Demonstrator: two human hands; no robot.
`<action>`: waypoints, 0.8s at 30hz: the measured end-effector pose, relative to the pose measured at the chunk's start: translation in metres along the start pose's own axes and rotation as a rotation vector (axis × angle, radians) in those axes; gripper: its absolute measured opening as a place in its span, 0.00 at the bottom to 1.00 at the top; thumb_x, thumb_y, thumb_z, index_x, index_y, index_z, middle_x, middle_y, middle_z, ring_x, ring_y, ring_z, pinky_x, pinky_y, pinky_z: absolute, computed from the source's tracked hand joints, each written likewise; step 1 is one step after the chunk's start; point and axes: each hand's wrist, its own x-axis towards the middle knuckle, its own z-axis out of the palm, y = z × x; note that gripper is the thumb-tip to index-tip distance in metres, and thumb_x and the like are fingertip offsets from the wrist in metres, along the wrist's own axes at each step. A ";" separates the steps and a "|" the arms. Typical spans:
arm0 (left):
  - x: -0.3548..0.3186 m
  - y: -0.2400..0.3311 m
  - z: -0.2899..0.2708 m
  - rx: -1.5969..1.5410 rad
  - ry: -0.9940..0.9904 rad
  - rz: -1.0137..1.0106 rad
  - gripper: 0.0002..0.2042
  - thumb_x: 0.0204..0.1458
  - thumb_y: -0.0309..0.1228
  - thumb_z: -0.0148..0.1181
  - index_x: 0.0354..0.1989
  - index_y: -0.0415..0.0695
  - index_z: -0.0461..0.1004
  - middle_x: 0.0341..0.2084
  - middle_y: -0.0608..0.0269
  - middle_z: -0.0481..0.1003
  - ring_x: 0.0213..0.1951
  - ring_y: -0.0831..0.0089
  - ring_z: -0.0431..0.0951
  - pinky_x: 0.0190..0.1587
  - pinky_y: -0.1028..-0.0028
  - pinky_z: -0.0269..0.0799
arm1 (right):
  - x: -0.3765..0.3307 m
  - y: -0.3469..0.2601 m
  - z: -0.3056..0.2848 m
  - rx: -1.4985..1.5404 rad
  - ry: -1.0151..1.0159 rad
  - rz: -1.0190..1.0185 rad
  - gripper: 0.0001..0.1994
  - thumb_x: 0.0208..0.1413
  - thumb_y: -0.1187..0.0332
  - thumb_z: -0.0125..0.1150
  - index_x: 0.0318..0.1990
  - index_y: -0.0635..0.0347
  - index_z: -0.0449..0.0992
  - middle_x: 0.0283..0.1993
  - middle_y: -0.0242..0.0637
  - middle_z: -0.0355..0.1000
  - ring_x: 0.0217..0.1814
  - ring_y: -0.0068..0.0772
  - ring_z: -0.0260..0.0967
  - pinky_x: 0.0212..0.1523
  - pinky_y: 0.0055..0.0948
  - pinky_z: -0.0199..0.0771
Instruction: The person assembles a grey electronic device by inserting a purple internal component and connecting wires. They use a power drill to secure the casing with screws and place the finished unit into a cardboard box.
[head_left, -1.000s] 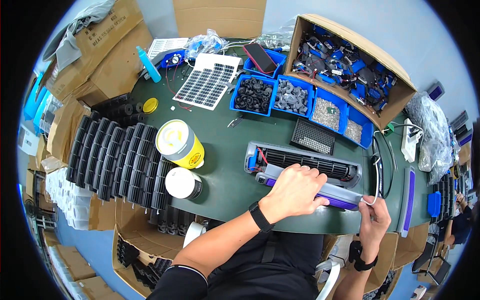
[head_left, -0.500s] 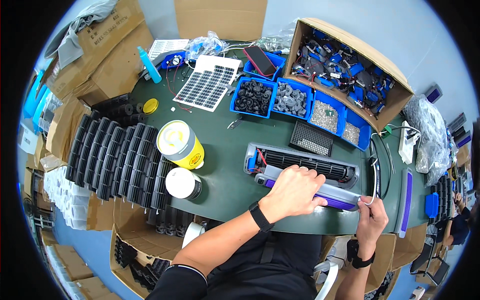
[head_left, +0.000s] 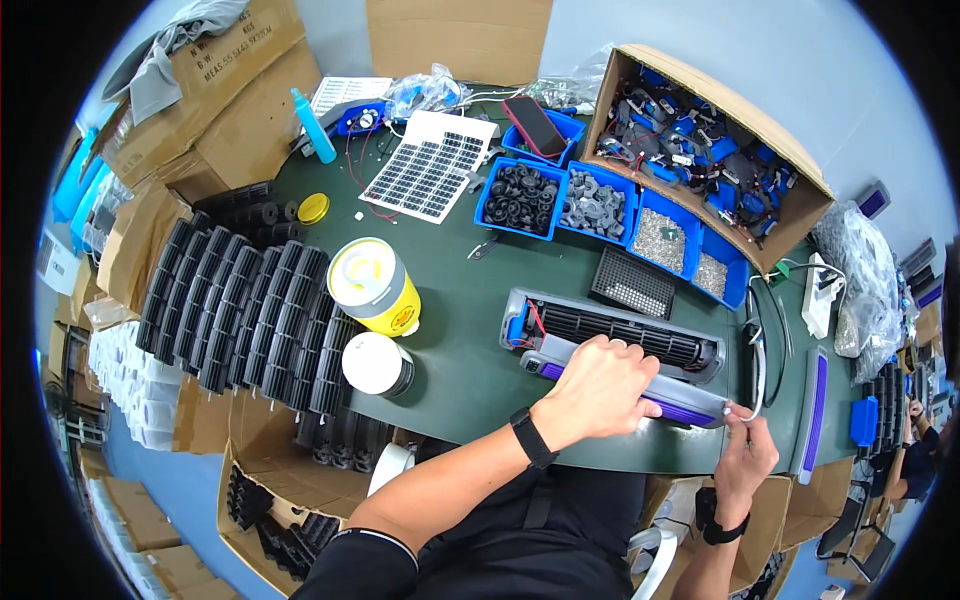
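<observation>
My left hand (head_left: 600, 392) lies over a long grey and purple cover (head_left: 685, 412) near the table's front edge, its fingers closed around it. At the cover's right end my right hand (head_left: 745, 455) pinches the tip of a white cable (head_left: 758, 385) against that end. Whether the plug sits inside a socket is too small to tell. Just behind the cover, partly hidden by my left hand, rests an open grey housing (head_left: 712, 352). It holds a black fan roller (head_left: 580, 322), with red wires (head_left: 536, 318) and a blue part at its left end.
Blue bins (head_left: 520, 198) of small parts stand behind, beside a cardboard box (head_left: 815, 205) full of wired blue and grey parts. Black rollers (head_left: 240, 310) are stacked at left, near a yellow canister (head_left: 378, 290) and white-lidded tub (head_left: 375, 366). Another purple cover (head_left: 815, 415) lies at right.
The whole view has shifted slightly. My left hand keeps its hold on the cover, and my right fingers stay at its right end with the white cable.
</observation>
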 end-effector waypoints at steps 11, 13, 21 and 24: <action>-0.025 0.013 0.010 0.038 0.059 0.016 0.17 0.50 0.45 0.73 0.35 0.45 0.76 0.31 0.60 0.75 0.38 0.61 0.79 0.42 0.62 0.71 | 0.056 0.006 -0.036 -0.104 -0.253 0.254 0.14 0.56 0.83 0.66 0.50 0.66 0.82 0.44 0.51 0.83 0.43 0.39 0.83 0.43 0.34 0.78; -0.041 0.017 0.008 0.042 0.050 0.006 0.15 0.50 0.40 0.73 0.38 0.45 0.77 0.32 0.62 0.74 0.38 0.62 0.77 0.42 0.64 0.69 | 0.047 0.004 -0.041 -0.163 -0.332 0.152 0.18 0.54 0.85 0.63 0.53 0.65 0.81 0.49 0.46 0.82 0.49 0.36 0.80 0.48 0.32 0.77; -0.063 0.022 -0.005 0.002 0.055 0.007 0.19 0.48 0.35 0.73 0.46 0.40 0.81 0.33 0.62 0.76 0.38 0.66 0.77 0.47 0.65 0.67 | 0.021 -0.029 -0.031 0.135 -0.560 -0.053 0.24 0.46 0.68 0.80 0.52 0.67 0.81 0.54 0.49 0.81 0.61 0.54 0.78 0.63 0.45 0.75; -0.063 0.021 -0.005 0.021 0.073 0.037 0.19 0.48 0.35 0.72 0.47 0.39 0.81 0.34 0.62 0.77 0.39 0.66 0.78 0.50 0.63 0.69 | 0.013 -0.024 -0.023 0.139 -0.665 -0.075 0.34 0.39 0.53 0.85 0.50 0.67 0.82 0.55 0.49 0.81 0.64 0.58 0.75 0.65 0.50 0.73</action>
